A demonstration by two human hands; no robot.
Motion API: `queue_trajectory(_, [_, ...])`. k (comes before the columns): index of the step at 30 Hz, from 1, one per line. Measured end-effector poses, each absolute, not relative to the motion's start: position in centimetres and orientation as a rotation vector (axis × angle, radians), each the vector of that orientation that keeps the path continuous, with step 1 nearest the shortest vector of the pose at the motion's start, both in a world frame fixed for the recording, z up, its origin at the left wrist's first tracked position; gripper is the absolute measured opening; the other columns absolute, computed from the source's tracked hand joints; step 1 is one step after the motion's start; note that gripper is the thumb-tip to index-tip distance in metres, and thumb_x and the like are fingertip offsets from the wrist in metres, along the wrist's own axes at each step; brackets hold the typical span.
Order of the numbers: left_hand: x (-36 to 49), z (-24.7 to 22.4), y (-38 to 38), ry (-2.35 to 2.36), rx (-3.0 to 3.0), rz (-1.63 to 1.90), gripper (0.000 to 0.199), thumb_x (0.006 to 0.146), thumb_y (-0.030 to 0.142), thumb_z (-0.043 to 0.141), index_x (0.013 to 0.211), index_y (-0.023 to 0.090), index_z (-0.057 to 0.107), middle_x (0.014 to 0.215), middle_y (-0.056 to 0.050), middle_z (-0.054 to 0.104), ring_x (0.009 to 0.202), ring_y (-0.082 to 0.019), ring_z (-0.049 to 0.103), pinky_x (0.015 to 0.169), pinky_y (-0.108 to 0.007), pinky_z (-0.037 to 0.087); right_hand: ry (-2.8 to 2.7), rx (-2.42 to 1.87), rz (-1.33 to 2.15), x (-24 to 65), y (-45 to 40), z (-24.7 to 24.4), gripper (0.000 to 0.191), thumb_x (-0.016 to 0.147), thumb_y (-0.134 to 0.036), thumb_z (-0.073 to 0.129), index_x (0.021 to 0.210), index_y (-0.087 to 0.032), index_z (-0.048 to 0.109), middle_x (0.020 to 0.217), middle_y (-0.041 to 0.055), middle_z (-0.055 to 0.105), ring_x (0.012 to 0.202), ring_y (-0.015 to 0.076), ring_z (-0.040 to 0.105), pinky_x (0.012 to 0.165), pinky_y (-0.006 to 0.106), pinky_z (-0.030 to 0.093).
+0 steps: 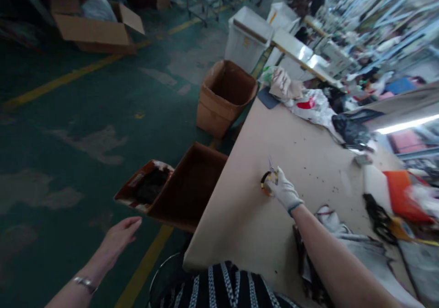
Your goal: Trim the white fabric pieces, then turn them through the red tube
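Note:
My right hand [283,190], in a white glove, is closed around the handles of a pair of scissors [265,183] above the pale tabletop [240,207]. The scissor handles look black and yellow, and the metal blades point away from me. Bare and held out over the floor, my left hand [120,235] has nothing in it; its fingers are stretched loosely forward. Closest to it are a small box with dark contents [151,184] and an open brown carton [195,184] beside the table. Grey folded cloth [356,248] lies by my right forearm.
A tall cardboard box [219,102] stands at the table's left edge, with a white bin [245,38] beyond. Plastic bags and cloth [308,102] lie along the far side. An orange item [404,193] and a dark cord [377,218] are at right. Another carton [92,29] sits far left.

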State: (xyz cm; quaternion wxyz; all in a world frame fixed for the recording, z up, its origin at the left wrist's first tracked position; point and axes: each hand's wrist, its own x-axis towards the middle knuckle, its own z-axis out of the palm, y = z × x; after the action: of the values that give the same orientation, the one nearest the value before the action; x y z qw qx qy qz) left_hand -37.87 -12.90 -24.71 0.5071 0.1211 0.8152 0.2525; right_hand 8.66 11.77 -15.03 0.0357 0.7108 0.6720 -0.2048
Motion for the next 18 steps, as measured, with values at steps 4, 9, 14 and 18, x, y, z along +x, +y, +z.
queue_trajectory(4, [-34.6,-23.7,-11.8,1.937,0.375,0.508,0.043,0.061,0.046,0.068,0.092,0.017,0.069,0.101,-0.012,0.071,0.104,-0.033,0.064,0.069,-0.037,0.057,1.998,2.032,-0.751,11.6,12.7,-14.4,0.056,0.085,-0.029,0.059,0.136,-0.01,0.046,0.111,0.0167,0.066,0.1,0.0262,0.063,0.09,0.039,0.046])
queue_trajectory(9, [-28.9,-18.6,-6.8,1.84,0.74,0.568,0.047,0.061,0.051,0.065,0.092,0.016,0.069,0.098,-0.01,0.071,0.096,-0.03,0.064,0.075,-0.036,0.055,2.201,1.941,-1.018,12.6,11.6,-13.1,0.056,0.083,-0.022,0.059,0.137,-0.015,0.047,0.143,0.0152,0.046,0.132,0.0264,0.041,0.11,0.041,0.03])
queue_trajectory(14, [-18.3,-12.0,-1.2,1.593,1.004,0.702,0.049,0.07,0.052,0.059,0.1,0.014,0.066,0.098,-0.012,0.069,0.09,-0.025,0.063,0.078,-0.035,0.052,2.288,2.064,-1.495,9.9,7.9,-10.6,0.045,0.093,-0.037,0.048,0.133,-0.017,0.052,0.121,0.0129,0.063,0.113,0.0254,0.059,0.099,0.041,0.044])
queue_trajectory(18, [-7.8,-9.5,2.2,1.4,1.028,0.896,0.066,0.074,0.057,0.057,0.125,0.016,0.052,0.113,-0.014,0.066,0.087,-0.024,0.063,0.069,-0.033,0.052,2.361,1.961,-2.177,5.2,5.2,-8.9,0.047,0.102,-0.047,0.026,0.126,-0.018,0.053,0.103,0.0083,0.068,0.082,0.017,0.067,0.072,0.034,0.056])
